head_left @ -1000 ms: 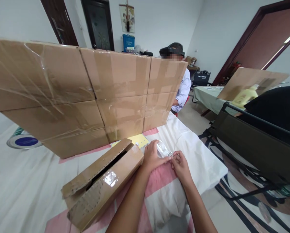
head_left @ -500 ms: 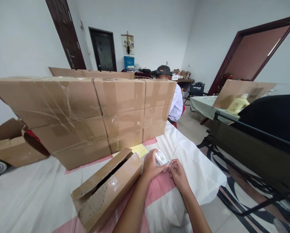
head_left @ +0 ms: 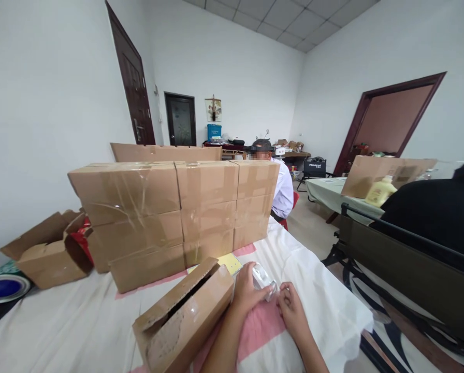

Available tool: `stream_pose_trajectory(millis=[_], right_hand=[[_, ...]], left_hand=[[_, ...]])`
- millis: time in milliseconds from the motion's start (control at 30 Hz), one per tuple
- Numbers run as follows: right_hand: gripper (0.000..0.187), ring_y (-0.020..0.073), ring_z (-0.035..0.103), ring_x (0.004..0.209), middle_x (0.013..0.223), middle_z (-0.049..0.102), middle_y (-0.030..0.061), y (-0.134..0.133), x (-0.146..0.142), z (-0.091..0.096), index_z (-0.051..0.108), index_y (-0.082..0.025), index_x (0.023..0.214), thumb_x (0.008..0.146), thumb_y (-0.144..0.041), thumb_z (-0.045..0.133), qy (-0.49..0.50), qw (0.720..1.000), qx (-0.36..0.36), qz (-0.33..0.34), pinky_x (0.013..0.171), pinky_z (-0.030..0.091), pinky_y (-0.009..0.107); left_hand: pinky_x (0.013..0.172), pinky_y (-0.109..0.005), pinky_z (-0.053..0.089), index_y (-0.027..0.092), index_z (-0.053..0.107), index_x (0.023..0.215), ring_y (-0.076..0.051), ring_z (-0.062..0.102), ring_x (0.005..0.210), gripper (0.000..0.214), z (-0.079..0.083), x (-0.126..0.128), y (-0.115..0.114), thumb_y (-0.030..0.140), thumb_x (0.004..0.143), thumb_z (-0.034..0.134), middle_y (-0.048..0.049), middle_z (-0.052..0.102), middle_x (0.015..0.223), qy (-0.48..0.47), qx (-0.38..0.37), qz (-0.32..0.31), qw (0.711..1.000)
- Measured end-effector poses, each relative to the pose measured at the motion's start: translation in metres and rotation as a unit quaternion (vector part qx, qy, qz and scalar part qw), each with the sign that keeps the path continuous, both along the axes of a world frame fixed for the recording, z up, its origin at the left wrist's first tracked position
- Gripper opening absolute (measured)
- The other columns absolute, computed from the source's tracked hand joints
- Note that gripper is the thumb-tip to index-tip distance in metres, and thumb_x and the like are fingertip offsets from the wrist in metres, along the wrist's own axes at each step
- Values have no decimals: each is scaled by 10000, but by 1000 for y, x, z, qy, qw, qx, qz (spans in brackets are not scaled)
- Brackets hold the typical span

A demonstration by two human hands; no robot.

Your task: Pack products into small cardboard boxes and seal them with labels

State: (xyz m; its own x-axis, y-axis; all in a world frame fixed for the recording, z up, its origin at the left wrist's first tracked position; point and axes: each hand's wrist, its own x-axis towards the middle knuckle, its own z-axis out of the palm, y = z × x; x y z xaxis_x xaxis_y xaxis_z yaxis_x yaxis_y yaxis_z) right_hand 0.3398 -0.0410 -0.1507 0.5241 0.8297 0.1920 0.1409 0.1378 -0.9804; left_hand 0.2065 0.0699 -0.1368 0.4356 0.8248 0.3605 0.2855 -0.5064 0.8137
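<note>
My left hand (head_left: 248, 288) is wrapped round a small white, shiny package (head_left: 261, 275), perhaps clear plastic; its exact kind does not show. Just to the right, my right hand (head_left: 290, 305) is closed with its fingers curled in, slightly apart from the package. Whether something tiny is pinched there is hidden. Beside my left forearm lies a long cardboard box (head_left: 189, 311) with its top flaps partly parted. A yellow sheet or card (head_left: 230, 263) lies flat behind the box and my left hand.
Stacked taped cartons (head_left: 208, 207) form a wall across the white and pink cloth (head_left: 313, 280). At left are an opened carton (head_left: 49, 261) and a round blue object (head_left: 4, 288). A person (head_left: 282, 189) sits beyond the cartons. A dark folding chair (head_left: 410, 269) stands at right.
The view has tipped upward, so the table and hands sit lower in it. My right hand has drawn away from the package's end; my left hand keeps hold.
</note>
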Motion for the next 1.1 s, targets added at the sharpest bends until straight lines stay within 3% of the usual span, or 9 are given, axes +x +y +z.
stream_pose_trajectory(millis=[100, 200, 333, 500, 700, 800, 900, 1100], right_hand=[[487, 142, 437, 449, 571, 482, -76, -3, -3, 4, 487, -257, 951, 828, -686, 681, -2, 1000, 24, 3, 465, 300, 246], [436, 177, 551, 534, 627, 563, -34, -7, -9, 19, 521, -254, 967, 855, -633, 705, -22, 997, 76, -5, 516, 405, 278], [375, 197, 621, 611, 675, 622, -6, -7, -21, 49, 553, -259, 1016, 874, -559, 727, -36, 991, 129, -27, 623, 515, 311], [371, 230, 668, 668, 717, 677, 35, 0, -36, 81, 564, -266, 1032, 862, -544, 740, -51, 988, 144, -24, 612, 552, 320], [373, 264, 730, 717, 768, 724, 67, 0, -46, 89, 575, -270, 1054, 845, -517, 760, -62, 987, 151, 8, 662, 603, 356], [324, 265, 743, 755, 813, 746, 82, -3, -48, 87, 582, -275, 1064, 880, -496, 733, -83, 985, 152, -1, 666, 606, 349], [286, 254, 744, 746, 795, 746, 77, -6, -52, 91, 587, -273, 1071, 915, -484, 701, -113, 981, 160, -2, 653, 608, 332], [225, 200, 716, 640, 740, 732, 50, -11, -62, 118, 588, -248, 1083, 958, -418, 666, -201, 957, 211, -4, 558, 583, 256]], left_hand=[[1171, -514, 397, 239, 547, 1303, -340, 509, 1374, 649, 12, 0, -4, 367, 719, 800, -134, 575, 1419, -31, 51, 14, 998], [1134, -484, 428, 256, 615, 1219, -310, 565, 1298, 431, 39, -8, -10, 350, 809, 709, -98, 649, 1319, -48, 72, -23, 996], [946, -369, 512, 250, 676, 1108, -229, 672, 1035, 272, 85, -27, -16, 386, 877, 632, -42, 723, 1149, -25, -22, -138, 990], [785, -296, 461, 229, 728, 942, -195, 677, 943, 235, 125, -51, -23, 432, 903, 616, -13, 762, 978, 14, -51, -177, 983], [734, -278, 450, 219, 746, 926, -189, 660, 854, 244, 151, -68, -38, 414, 781, 754, -12, 763, 925, 15, -56, -185, 981], [724, -275, 442, 233, 743, 878, -178, 663, 823, 129, 157, -73, -44, 330, 844, 666, 1, 763, 872, 12, -46, -185, 982], [731, -276, 442, 255, 754, 914, -175, 671, 800, 170, 163, -80, -50, 282, 886, 589, 8, 768, 854, 19, -28, -181, 983], [812, -303, 468, 306, 775, 1080, -210, 705, 900, 247, 184, -103, -58, 334, 913, 596, 1, 799, 1017, 86, 11, -117, 989]])
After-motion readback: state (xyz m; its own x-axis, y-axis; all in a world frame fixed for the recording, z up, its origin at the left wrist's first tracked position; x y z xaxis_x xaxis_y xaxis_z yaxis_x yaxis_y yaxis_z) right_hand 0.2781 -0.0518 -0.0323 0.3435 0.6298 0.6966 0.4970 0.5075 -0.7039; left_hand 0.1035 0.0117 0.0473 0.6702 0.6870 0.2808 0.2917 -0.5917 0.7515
